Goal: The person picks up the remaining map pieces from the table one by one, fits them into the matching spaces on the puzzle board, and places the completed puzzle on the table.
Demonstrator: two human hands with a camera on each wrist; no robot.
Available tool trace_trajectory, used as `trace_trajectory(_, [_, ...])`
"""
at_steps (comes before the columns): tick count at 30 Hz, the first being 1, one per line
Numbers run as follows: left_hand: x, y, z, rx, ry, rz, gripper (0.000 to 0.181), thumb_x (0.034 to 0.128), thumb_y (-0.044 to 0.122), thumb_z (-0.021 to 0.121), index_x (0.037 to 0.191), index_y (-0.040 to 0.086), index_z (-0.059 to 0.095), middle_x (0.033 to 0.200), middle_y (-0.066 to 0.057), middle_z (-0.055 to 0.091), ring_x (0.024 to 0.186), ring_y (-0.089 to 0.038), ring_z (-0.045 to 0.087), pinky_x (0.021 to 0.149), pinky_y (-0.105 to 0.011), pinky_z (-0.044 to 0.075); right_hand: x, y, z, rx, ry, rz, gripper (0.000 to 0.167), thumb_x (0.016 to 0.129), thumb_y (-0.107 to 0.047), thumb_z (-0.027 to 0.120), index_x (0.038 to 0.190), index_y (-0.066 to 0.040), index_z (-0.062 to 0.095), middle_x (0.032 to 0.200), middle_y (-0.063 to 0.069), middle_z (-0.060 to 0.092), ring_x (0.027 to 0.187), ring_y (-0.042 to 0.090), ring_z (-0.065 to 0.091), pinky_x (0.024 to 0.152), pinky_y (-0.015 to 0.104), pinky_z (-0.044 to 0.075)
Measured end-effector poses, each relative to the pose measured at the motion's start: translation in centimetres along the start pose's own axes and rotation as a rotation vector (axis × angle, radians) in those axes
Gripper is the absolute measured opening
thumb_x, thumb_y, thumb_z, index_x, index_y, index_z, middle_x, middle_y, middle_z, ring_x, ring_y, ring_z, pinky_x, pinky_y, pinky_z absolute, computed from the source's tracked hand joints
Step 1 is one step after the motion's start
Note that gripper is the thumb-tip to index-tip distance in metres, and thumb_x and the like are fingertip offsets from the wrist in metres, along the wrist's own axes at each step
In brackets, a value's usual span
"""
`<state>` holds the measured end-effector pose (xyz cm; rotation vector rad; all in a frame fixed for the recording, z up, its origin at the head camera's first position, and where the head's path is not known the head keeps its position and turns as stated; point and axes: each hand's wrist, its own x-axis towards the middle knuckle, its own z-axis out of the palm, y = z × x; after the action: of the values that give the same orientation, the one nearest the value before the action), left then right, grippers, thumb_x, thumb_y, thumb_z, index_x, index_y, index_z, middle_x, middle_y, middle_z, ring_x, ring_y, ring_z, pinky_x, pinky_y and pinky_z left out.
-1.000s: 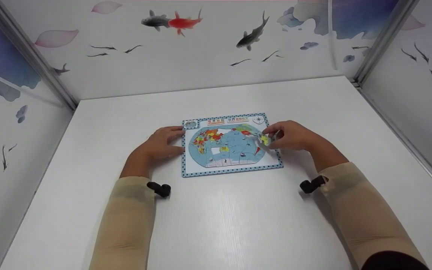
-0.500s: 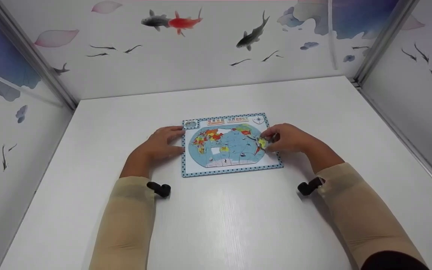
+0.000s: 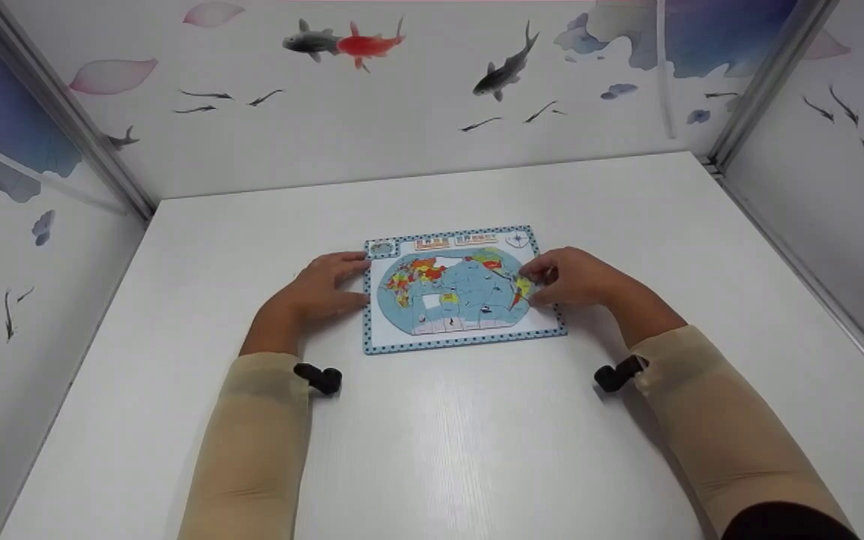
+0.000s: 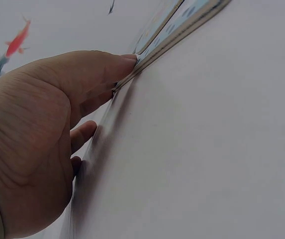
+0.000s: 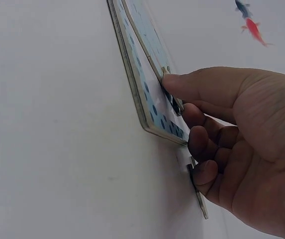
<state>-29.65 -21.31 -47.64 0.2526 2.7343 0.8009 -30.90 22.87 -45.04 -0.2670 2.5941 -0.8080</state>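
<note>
A world-map jigsaw board (image 3: 466, 343) with a blue dotted border lies flat on the white table. My left hand (image 3: 319, 287) rests against its left edge, thumb and fingers spread and touching the rim. At the map's right side my right hand (image 3: 574, 277) pinches a yellow-and-blue puzzle piece (image 3: 523, 286) between thumb and forefinger. The piece lies low against the map, partly covered by the fingertips. The right wrist view shows another thin flat piece (image 5: 200, 199) beneath the curled lower fingers. White gaps (image 3: 432, 301) show in the map's lower left and at its top.
White table (image 3: 432, 450) surrounds the board. Panels printed with fish (image 3: 507, 67) stand at the back and both sides, joined by metal corner posts (image 3: 769, 82). A black wrist camera (image 3: 319, 379) sits on each sleeve.
My right hand has moved slightly left and down with the puzzle piece, from above the map's right edge to against the map. My left hand has stayed still.
</note>
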Motion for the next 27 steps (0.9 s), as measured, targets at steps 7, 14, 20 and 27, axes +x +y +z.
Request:
trace_trajectory(7, [0.05, 0.01, 0.01, 0.003, 0.003, -0.019, 0.07, 0.0966, 0.05, 0.071, 0.161, 0.046, 0.044, 0.176, 0.02, 0.025, 0.171, -0.026, 0.009, 0.135, -0.065, 0.018, -0.09, -0.09, -0.08, -0.01, -0.011, 0.012, 0.057, 0.091, -0.021, 0.084, 0.146, -0.021, 0.068, 0.132, 0.005, 0.066, 0.12, 0.028, 0.057, 0.107, 0.042, 0.053])
trace_trajectory(14, [0.16, -0.19, 0.04, 0.013, -0.003, -0.007, 0.071, 0.0963, 0.051, 0.071, 0.162, 0.046, 0.043, 0.176, 0.02, 0.025, 0.171, -0.027, 0.009, 0.134, -0.065, 0.018, -0.18, -0.25, -0.09, -0.016, -0.014, 0.018, 0.058, 0.092, -0.021, 0.083, 0.147, -0.023, 0.067, 0.132, 0.006, 0.064, 0.121, 0.029, 0.056, 0.106, 0.042, 0.054])
trace_trajectory(20, [0.22, -0.25, 0.03, 0.015, -0.003, 0.006, 0.073, 0.0964, 0.049, 0.071, 0.163, 0.043, 0.042, 0.177, 0.019, 0.025, 0.17, -0.026, 0.009, 0.135, -0.064, 0.018, -0.13, -0.28, -0.01, -0.019, -0.014, 0.025, 0.057, 0.092, -0.023, 0.083, 0.147, -0.025, 0.067, 0.129, 0.005, 0.064, 0.12, 0.029, 0.057, 0.105, 0.041, 0.054])
trace_trajectory(27, [0.41, -0.06, -0.04, 0.025, 0.0, 0.014, 0.074, 0.0962, 0.046, 0.071, 0.164, 0.039, 0.042, 0.177, 0.015, 0.027, 0.17, -0.026, 0.011, 0.135, -0.063, 0.018, -0.01, -0.12, -0.06, -0.033, -0.015, 0.006, 0.058, 0.092, -0.022, 0.083, 0.148, -0.023, 0.066, 0.132, 0.005, 0.065, 0.12, 0.028, 0.057, 0.108, 0.044, 0.052])
